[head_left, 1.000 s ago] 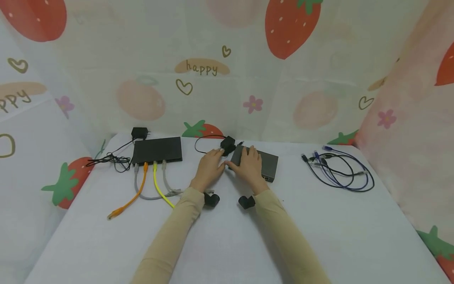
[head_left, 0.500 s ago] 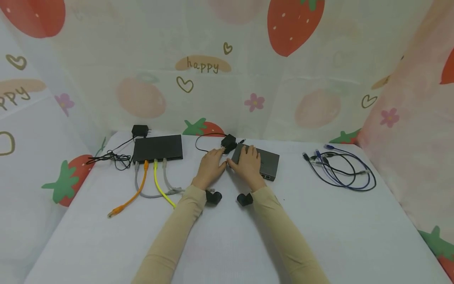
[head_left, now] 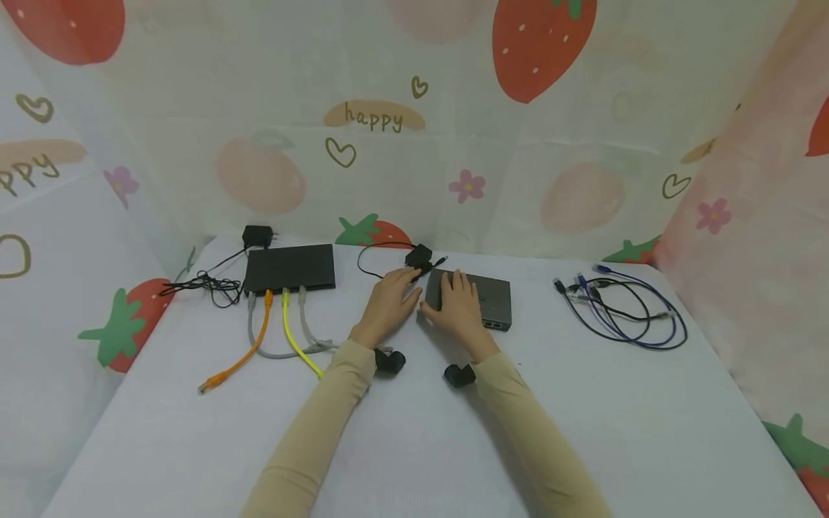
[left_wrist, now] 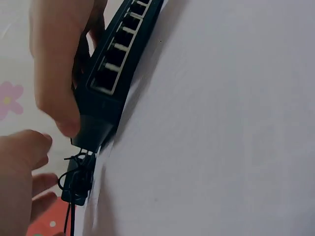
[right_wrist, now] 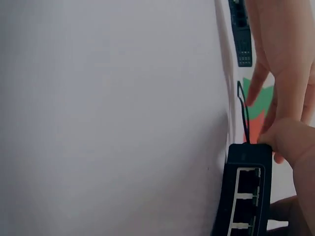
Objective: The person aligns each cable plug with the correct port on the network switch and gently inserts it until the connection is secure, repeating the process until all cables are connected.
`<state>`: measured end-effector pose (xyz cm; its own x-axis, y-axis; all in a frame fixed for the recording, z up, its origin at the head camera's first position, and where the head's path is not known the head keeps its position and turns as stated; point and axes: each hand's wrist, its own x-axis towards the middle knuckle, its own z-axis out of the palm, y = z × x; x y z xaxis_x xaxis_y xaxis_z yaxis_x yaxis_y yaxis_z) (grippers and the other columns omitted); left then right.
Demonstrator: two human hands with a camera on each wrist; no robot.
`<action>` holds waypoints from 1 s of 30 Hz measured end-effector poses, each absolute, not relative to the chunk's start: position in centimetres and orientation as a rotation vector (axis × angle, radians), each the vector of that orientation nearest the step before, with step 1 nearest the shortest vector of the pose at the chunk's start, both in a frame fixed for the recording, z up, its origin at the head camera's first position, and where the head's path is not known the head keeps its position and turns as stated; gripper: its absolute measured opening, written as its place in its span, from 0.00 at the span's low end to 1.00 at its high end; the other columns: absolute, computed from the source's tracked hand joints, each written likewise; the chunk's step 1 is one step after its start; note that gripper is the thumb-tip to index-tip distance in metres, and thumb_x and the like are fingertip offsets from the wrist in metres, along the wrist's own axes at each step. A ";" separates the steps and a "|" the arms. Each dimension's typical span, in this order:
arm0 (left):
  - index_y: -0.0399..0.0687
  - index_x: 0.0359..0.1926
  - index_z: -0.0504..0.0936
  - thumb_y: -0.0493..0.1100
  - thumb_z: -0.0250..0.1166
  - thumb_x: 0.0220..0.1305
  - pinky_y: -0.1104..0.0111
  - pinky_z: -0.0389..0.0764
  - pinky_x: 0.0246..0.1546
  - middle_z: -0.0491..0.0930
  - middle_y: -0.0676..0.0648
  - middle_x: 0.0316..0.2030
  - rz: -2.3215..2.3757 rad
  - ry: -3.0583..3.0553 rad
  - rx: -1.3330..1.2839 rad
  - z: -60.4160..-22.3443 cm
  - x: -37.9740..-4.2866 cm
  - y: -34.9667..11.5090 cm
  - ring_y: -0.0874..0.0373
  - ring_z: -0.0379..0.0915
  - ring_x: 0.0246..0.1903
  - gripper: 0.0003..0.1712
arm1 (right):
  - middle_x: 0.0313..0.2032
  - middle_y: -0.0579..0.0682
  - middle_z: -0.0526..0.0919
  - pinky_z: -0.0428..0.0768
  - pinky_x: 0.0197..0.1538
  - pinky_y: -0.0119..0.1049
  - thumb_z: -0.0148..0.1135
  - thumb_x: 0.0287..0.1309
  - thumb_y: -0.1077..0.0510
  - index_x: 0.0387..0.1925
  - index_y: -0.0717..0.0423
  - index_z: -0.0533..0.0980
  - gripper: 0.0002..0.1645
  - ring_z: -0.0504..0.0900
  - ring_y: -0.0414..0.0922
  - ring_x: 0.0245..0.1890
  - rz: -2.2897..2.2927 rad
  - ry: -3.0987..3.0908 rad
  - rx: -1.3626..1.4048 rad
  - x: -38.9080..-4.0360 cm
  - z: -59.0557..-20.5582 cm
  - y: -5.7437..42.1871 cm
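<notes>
In the head view my right hand (head_left: 461,311) lies over the left part of a dark grey network switch (head_left: 495,293), fingers across its top and thumb at its left end. The left wrist view shows a row of ports (left_wrist: 120,46) along the switch's front. My left hand (head_left: 386,306) is just left of the switch, its fingers near a black power adapter (head_left: 419,255) with a thin cord. The left fingers look loosely extended and hold nothing in the wrist views. In the right wrist view my right thumb sits at the corner of the switch (right_wrist: 250,157).
A black network switch (head_left: 289,267) stands at back left with grey, orange (head_left: 251,350) and yellow (head_left: 288,324) cables plugged in. Behind it are a power adapter (head_left: 257,236) and bundled cord (head_left: 216,285). Coiled blue and black cables (head_left: 624,313) lie at right. A printed curtain surrounds the table.
The grey switch has turned slightly, its front facing more squarely toward me. My right hand has shifted a little right with it, and the gap between my thumbs has widened.
</notes>
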<state>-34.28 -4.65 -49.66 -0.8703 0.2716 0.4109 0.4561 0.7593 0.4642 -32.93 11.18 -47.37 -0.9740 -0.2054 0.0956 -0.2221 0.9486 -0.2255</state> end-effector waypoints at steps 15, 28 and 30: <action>0.45 0.66 0.64 0.57 0.53 0.66 0.49 0.58 0.63 0.66 0.44 0.63 -0.899 -2.753 -0.872 -49.8 -34.5 -4.4 0.49 0.57 0.65 0.33 | 0.69 0.65 0.52 0.48 0.69 0.55 0.56 0.57 0.40 0.68 0.64 0.55 0.47 0.48 0.59 0.70 0.426 -3.002 0.688 -30.5 -47.1 14.2; 0.48 0.63 0.69 0.61 0.61 0.58 0.50 0.61 0.61 0.70 0.48 0.58 -0.962 -2.797 -0.929 -49.7 -33.8 -4.5 0.52 0.61 0.60 0.36 | 0.71 0.58 0.50 0.49 0.69 0.55 0.58 0.57 0.40 0.69 0.57 0.55 0.46 0.46 0.56 0.71 0.635 -3.010 0.894 -29.5 -46.8 17.0; 0.48 0.63 0.68 0.61 0.62 0.57 0.51 0.61 0.61 0.70 0.48 0.58 -0.959 -2.802 -0.930 -49.7 -33.7 -4.4 0.53 0.62 0.60 0.38 | 0.71 0.55 0.51 0.52 0.66 0.58 0.58 0.57 0.38 0.69 0.54 0.56 0.45 0.48 0.58 0.70 0.697 -3.033 0.872 -29.1 -46.4 17.6</action>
<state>-33.67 -4.38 -49.74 -0.8198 0.5293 0.2185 0.5522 0.6299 0.5462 -29.12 17.57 -46.44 -0.8505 -0.5251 0.0313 -0.4861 0.7618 -0.4282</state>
